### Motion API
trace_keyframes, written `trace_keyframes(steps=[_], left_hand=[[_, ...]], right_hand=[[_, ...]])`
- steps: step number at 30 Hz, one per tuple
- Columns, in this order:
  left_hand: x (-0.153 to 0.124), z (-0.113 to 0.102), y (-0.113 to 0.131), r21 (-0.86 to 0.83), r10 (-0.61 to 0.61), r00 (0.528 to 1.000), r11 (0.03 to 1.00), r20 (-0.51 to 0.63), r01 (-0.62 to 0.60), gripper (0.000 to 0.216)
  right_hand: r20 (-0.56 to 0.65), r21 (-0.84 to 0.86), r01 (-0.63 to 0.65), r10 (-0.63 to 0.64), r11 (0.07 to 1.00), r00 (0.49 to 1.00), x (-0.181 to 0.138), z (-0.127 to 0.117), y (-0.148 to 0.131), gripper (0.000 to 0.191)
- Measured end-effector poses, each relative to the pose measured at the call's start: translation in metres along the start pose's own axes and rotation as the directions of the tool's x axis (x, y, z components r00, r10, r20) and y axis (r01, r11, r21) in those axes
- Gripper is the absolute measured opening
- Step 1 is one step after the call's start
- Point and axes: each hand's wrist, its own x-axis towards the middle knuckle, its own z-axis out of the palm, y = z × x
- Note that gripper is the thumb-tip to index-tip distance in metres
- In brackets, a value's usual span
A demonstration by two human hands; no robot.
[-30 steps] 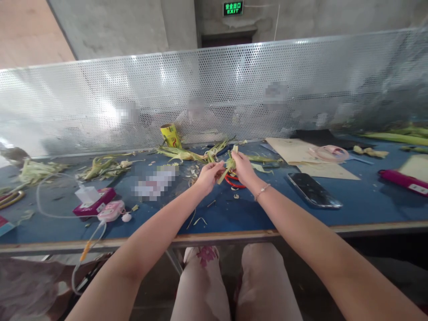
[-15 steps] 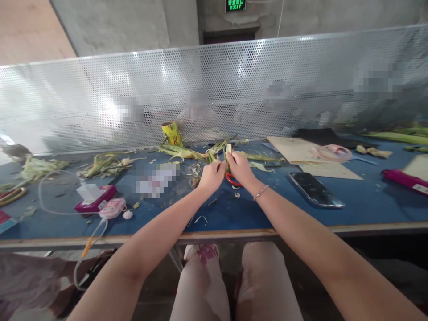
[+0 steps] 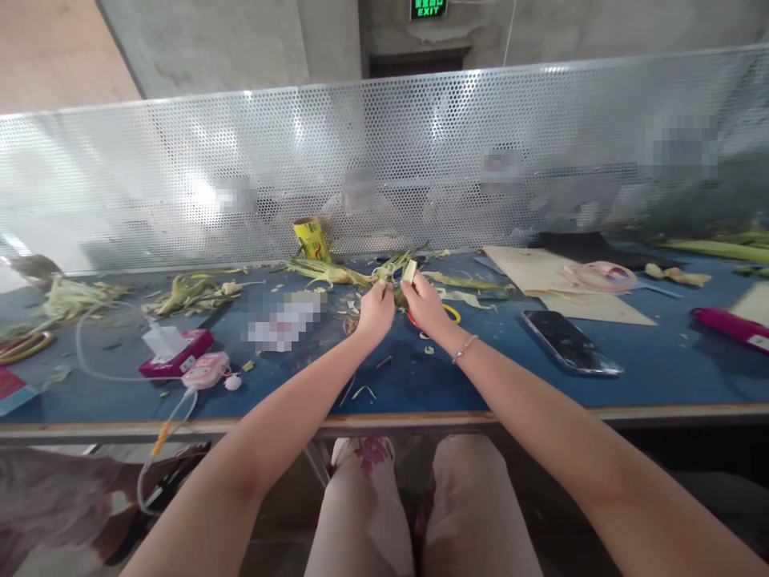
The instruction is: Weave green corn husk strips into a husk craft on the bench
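Above the middle of the blue table, my left hand [image 3: 377, 312] is closed, its fingers pinched on a thin pale-green corn husk [image 3: 384, 274]. Close beside it, my right hand [image 3: 425, 304] is closed around a short, flat, pale strip [image 3: 410, 271] whose end sticks up past the thumb. Whether the two pieces are joined is hidden by the fingers. Behind my right hand lie scissors with red and yellow handles [image 3: 452, 313], partly covered. Pale-green husks [image 3: 333, 274] spread just beyond my left hand, and more husk [image 3: 472, 281] lies beyond my right.
A phone [image 3: 568, 343] and cardboard sheets [image 3: 522, 268] lie at right. A yellow can [image 3: 311, 239] stands by the perforated metal screen [image 3: 396, 160]. At left are a purple power strip [image 3: 195, 353], a pink case [image 3: 206, 370], cables, and husk piles [image 3: 192, 295].
My hands have drawn slightly apart, and the left has turned more upright. The yellow scissor handle now shows beside my right wrist. The view has shifted slightly.
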Motion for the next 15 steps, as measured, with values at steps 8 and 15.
trace_keyframes(steps=[8, 15], left_hand=[[0.005, -0.001, -0.007, -0.069, 0.061, 0.996, 0.996, -0.061, -0.065, 0.017], [0.005, -0.001, -0.006, -0.131, 0.213, 0.975, 0.967, -0.055, -0.219, 0.025]], right_hand=[[0.022, 0.213, -0.014, 0.01, 0.977, 1.0, 0.004, 0.003, 0.006, 0.014], [-0.039, 0.322, -0.065, 0.082, 0.944, 0.996, 0.005, -0.001, -0.004, 0.013]])
